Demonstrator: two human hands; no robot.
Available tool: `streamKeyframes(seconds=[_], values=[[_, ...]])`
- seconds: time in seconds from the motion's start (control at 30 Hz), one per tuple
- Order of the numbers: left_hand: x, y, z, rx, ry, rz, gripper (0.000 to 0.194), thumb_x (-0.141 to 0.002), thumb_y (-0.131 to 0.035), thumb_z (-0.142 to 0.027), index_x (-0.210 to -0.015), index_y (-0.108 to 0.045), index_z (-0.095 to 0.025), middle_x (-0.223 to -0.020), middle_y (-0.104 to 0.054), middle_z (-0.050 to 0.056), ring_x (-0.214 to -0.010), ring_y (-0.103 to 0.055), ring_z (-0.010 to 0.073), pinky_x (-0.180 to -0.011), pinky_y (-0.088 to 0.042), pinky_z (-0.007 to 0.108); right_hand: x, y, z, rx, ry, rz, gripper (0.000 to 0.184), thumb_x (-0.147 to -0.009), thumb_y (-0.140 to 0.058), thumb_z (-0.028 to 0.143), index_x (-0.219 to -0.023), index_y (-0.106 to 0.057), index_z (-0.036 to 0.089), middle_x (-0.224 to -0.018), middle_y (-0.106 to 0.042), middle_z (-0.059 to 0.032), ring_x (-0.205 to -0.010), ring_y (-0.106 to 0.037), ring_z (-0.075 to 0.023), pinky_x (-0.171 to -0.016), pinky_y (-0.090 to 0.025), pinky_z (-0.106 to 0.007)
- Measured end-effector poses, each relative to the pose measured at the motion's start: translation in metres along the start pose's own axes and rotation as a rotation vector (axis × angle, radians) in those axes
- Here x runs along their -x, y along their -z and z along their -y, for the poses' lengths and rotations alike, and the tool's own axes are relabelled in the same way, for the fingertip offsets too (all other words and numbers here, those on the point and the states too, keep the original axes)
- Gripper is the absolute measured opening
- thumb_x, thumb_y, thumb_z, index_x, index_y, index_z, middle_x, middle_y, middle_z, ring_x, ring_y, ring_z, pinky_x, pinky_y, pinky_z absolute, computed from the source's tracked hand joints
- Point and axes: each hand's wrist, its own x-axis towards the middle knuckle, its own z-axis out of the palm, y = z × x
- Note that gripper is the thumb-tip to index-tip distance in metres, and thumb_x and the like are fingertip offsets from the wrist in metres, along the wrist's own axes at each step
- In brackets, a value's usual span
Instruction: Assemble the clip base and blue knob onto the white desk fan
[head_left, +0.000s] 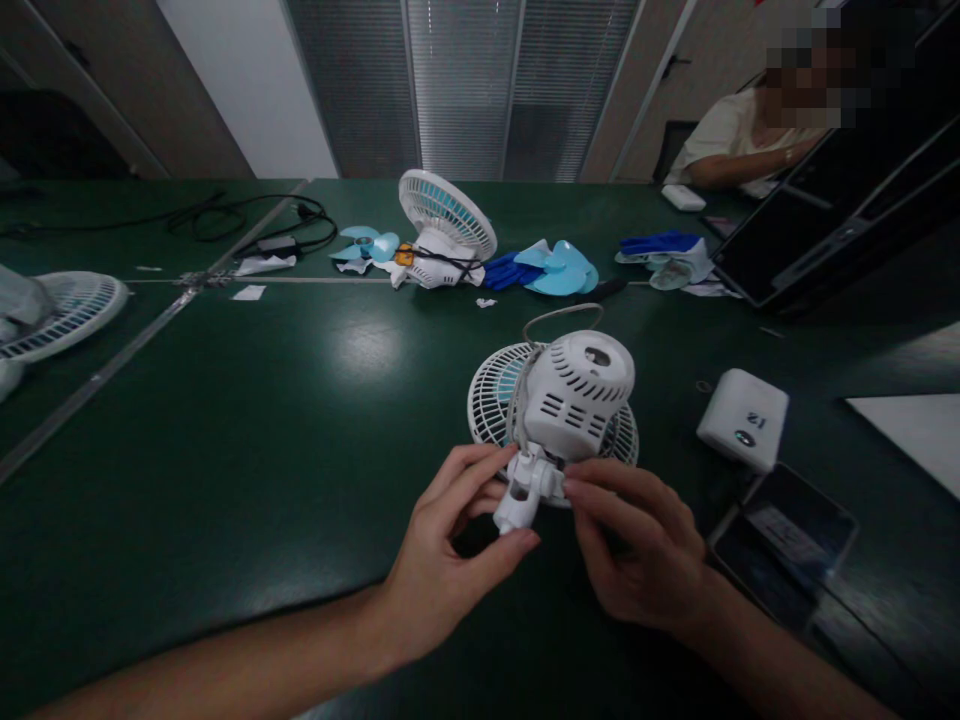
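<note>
A small white fan [574, 395] lies grille-down on the dark green table [262, 420], its motor housing facing up and its white neck bracket [525, 490] pointing toward me. My left hand [450, 555] pinches the lower end of that bracket between thumb and fingers. My right hand [637, 550] grips the bracket's right side with bent fingers, close under the motor housing. A thin wire loop [562, 315] shows behind the housing.
A white box [744, 418] and a dark phone [787, 540] lie to the right. Farther back are another white fan [446, 225], light blue blades [559, 268], blue gloves [664, 243] and black cables [247, 215]. A grille [64, 310] lies at left. A person sits at the back right.
</note>
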Motion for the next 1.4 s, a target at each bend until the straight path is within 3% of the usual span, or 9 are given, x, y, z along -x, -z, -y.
streamKeyframes(seconds=[0.07,0.27,0.4,0.57,0.8,0.97,1.13,1.4], values=[[0.0,0.0,0.0,-0.002,0.002,0.005,0.053,-0.089,-0.076,-0.023,-0.14,-0.061,-0.03,-0.136,-0.052,0.009,-0.103,-0.067,0.0199,-0.093,-0.059,0.032,-0.001,-0.001,-0.002,0.034,0.031,0.032,0.046,-0.085,-0.062,0.004,-0.125,-0.063,0.026,-0.107,-0.075,-0.003,-0.091,-0.074,-0.0181,-0.068,-0.061,-0.028],[0.0,0.001,0.0,-0.003,0.003,-0.006,0.053,-0.091,-0.075,-0.022,-0.141,-0.06,-0.03,-0.136,-0.051,0.009,-0.105,-0.065,0.02,-0.093,-0.059,0.032,-0.011,-0.004,0.0,0.003,-0.08,0.005,0.026,-0.091,-0.065,0.012,-0.115,-0.063,0.022,-0.091,-0.077,-0.0012,-0.07,-0.075,-0.0142,-0.058,-0.058,-0.023],[0.0,0.001,0.0,-0.002,0.01,0.009,0.053,-0.091,-0.075,-0.022,-0.14,-0.06,-0.032,-0.136,-0.05,0.008,-0.105,-0.065,0.0193,-0.094,-0.058,0.031,-0.01,0.002,0.003,-0.096,-0.044,0.0,0.033,-0.088,-0.063,0.007,-0.117,-0.061,0.021,-0.089,-0.077,-0.0012,-0.073,-0.076,-0.0162,-0.062,-0.061,-0.025],[0.0,0.001,0.0,-0.003,0.012,0.02,0.053,-0.092,-0.074,-0.022,-0.141,-0.059,-0.032,-0.138,-0.048,0.008,-0.107,-0.065,0.0193,-0.094,-0.057,0.031,-0.008,0.004,-0.002,-0.174,-0.022,-0.045,0.046,-0.082,-0.063,0.0,-0.123,-0.058,0.021,-0.101,-0.077,-0.0049,-0.086,-0.077,-0.0178,-0.069,-0.063,-0.027],[0.001,0.001,0.001,-0.006,0.001,0.016,0.053,-0.091,-0.075,-0.022,-0.141,-0.059,-0.033,-0.136,-0.048,0.006,-0.106,-0.064,0.017,-0.095,-0.057,0.028,-0.013,-0.005,0.002,-0.115,-0.165,-0.024,0.036,-0.09,-0.069,0.014,-0.123,-0.059,0.021,-0.085,-0.077,0.0007,-0.066,-0.074,-0.0134,-0.057,-0.06,-0.02],[0.001,0.001,0.003,-0.003,-0.009,0.026,0.055,-0.092,-0.074,-0.022,-0.142,-0.058,-0.034,-0.138,-0.047,0.006,-0.106,-0.065,0.0175,-0.095,-0.058,0.03,-0.012,0.001,0.005,-0.102,-0.117,-0.019,0.035,-0.089,-0.066,0.011,-0.122,-0.06,0.018,-0.087,-0.076,-0.002,-0.066,-0.073,-0.0141,-0.058,-0.059,-0.022],[0.0,0.001,0.001,-0.024,-0.008,0.022,0.054,-0.091,-0.075,-0.022,-0.141,-0.059,-0.034,-0.137,-0.049,0.006,-0.108,-0.064,0.0182,-0.095,-0.058,0.029,-0.009,0.003,-0.001,-0.038,0.014,-0.01,0.036,-0.086,-0.063,0.003,-0.119,-0.062,0.018,-0.1,-0.075,-0.0058,-0.085,-0.074,-0.0172,-0.066,-0.06,-0.027],[0.001,0.002,0.002,-0.011,-0.009,0.043,0.055,-0.092,-0.074,-0.022,-0.143,-0.057,-0.033,-0.137,-0.047,0.007,-0.106,-0.064,0.0172,-0.095,-0.057,0.029,-0.012,-0.003,0.003,-0.073,-0.066,-0.018,0.029,-0.092,-0.065,0.01,-0.12,-0.061,0.016,-0.089,-0.075,-0.0013,-0.068,-0.07,-0.0115,-0.06,-0.057,-0.022]])
